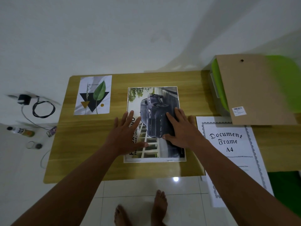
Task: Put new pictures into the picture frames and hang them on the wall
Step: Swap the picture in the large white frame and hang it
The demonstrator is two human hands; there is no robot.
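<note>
A: Where's the car picture rn?

B: Mid table, lying inside the white picture frame, which sits flat. The frame's rim shows along the near and far edges.

A: Hands?

B: Both flat on the print. Left hand w/ fingers spread, palm down on the left part over the text. Right hand also splayed, pressing on the dark car. Nothing gripped, fingers released on both.

A: Other stuff?

B: Leaf picture lies flat near the table's far-left corner, apart from the frame. Right side: "Document Frame A4" sheet hanging over the near edge, and a brown backing board resting on a green box. On the floor at left: charger w/ coiled cable, a small bottle. Bare feet at the bottom.
</note>
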